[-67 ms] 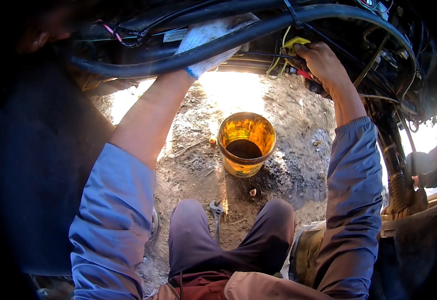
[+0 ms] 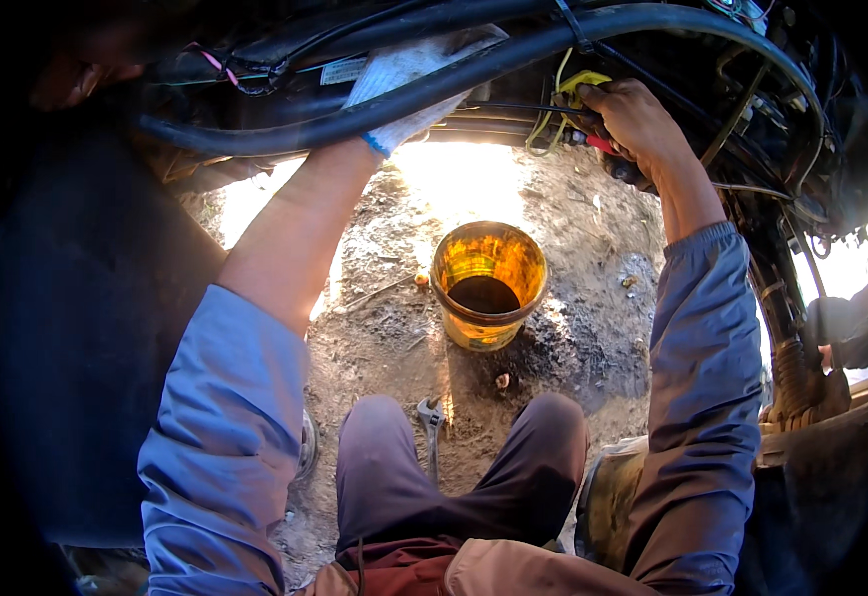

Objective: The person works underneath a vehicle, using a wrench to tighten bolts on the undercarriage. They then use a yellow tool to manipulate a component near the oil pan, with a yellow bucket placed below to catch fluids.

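Note:
My left hand point(image 2: 409, 84), in a white glove with a blue cuff, reaches up into the machinery behind a thick black hose point(image 2: 310, 136); its fingers are mostly hidden. My right hand point(image 2: 632, 124) is closed around a red-and-black handled tool point(image 2: 601, 143), its exact kind unclear. Against its thumb is a bunch of yellow wire or plastic point(image 2: 578, 81), with thin yellow strands looping below. A thin black rod or cable point(image 2: 513, 107) runs leftward from near that hand.
An oil-stained yellow bucket point(image 2: 488, 328) with dark liquid stands on dirt ground point(image 2: 364, 238). An adjustable wrench point(image 2: 430, 422) lies between my knees. A large dark panel point(image 2: 76, 328) is at left; cables, linkages and a boot point(image 2: 791, 382) hang at right.

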Demonstrator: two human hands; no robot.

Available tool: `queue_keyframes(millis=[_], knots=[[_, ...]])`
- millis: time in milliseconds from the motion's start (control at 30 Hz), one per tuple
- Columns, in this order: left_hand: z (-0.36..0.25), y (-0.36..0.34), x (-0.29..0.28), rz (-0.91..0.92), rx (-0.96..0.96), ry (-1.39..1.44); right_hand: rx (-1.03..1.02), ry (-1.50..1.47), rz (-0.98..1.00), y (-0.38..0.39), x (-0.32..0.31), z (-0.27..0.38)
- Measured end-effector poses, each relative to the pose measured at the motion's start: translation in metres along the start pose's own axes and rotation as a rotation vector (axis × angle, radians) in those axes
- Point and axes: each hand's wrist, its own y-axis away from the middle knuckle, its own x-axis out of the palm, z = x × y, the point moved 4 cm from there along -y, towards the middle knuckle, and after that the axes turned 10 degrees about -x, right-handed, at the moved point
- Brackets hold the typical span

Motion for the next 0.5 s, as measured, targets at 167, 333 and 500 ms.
queue_keyframes(millis=[167,333,500], knots=[[-0.010,0.002,0.001,-0.099,0.154,-0.313,0.045,0.034,0.046,-0.009,0.004,-0.010],[-0.017,0.005,0.005,-0.193,0.293,-0.636,-0.049,0.170,-0.208,-0.001,-0.004,-0.015],[-0.021,0.015,0.009,-0.279,0.438,-0.972,-0.077,-0.065,-0.309,0.014,-0.019,-0.012]])
